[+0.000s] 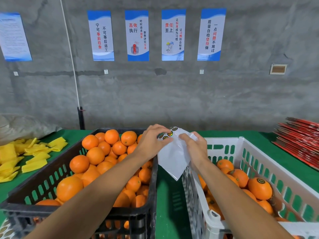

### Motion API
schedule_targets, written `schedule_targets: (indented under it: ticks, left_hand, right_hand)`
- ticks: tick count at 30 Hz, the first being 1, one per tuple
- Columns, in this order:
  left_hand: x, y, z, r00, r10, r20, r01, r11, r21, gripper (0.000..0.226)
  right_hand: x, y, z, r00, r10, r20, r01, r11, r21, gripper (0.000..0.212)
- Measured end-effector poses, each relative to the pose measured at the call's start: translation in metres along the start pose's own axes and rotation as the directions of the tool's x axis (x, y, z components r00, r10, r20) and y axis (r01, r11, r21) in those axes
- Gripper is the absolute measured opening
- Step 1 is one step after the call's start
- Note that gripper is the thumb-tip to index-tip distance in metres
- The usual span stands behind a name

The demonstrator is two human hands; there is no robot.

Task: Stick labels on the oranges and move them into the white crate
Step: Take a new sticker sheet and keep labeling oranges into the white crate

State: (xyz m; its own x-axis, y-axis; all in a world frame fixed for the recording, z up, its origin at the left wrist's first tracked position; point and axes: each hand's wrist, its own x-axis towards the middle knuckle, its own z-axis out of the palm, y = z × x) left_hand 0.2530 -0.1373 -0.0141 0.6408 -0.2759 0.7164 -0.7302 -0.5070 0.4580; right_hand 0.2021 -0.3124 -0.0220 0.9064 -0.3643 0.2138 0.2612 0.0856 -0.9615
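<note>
Grey concrete wall (189, 94) filling the upper half of the frame, carrying four blue-and-white posters (156, 35) in a row across the top centre. Green table cover (170, 200) spreading along the lower half. Sitting at lower left, a black crate (143, 214) heaped with unlabelled oranges (95, 155). Standing at lower right, just beside it with a strip of green between, the white crate (245, 149), holding fewer oranges along its bottom, one labelled orange (259, 188) showing a round dark sticker on top. Lying at far left, a scatter of yellow foam sleeves (37, 152); stacking at far right, a pile of red flat cartons (300, 138). Hanging at centre frame, above the gap between the two crates, a white label sheet (172, 157), its lower corner pointing down and a few round stickers (170, 133) left near its top edge. Gripping the sheet's upper right, the right hand (196, 147), fingers curled round the paper. Pinching at the stickers on the upper left of the sheet, the left hand (153, 140), fingers bent and thumb pressing against the sheet.
</note>
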Motion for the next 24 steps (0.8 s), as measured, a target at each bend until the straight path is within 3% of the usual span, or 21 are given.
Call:
schedule_targets:
  ticks: [5, 8, 13, 20, 24]
  left_hand:
    - [-0.006, 0.01, 0.005, 0.993, -0.105, 0.05, 0.112, 0.983, -0.145, 0.03]
    - [-0.008, 0.014, 0.009, 0.982, -0.182, 0.054, 0.188, 0.907, -0.377, 0.021]
    - [-0.008, 0.019, 0.014, 0.959, -0.276, 0.064, 0.266, 0.8, -0.538, 0.014]
    - [-0.009, 0.016, 0.008, 0.942, -0.321, 0.098, 0.328, 0.817, -0.473, 0.015]
    - [-0.008, 0.011, 0.0, 0.954, -0.262, 0.144, 0.299, 0.846, -0.442, 0.018]
  right_hand:
    - [-0.004, -0.003, 0.0, 0.998, 0.029, 0.047, -0.03, 0.999, 0.017, 0.028]
    - [-0.002, -0.004, 0.001, 0.997, 0.066, 0.048, -0.067, 0.997, 0.034, 0.02]
    - [-0.001, -0.001, 0.0, 0.997, 0.045, 0.056, -0.044, 0.999, -0.005, 0.015]
    - [-0.004, 0.0, 0.001, 0.996, -0.057, 0.074, 0.068, 0.987, -0.147, 0.02]
    - [-0.008, 0.0, 0.002, 0.988, -0.107, 0.114, 0.129, 0.97, -0.207, 0.022]
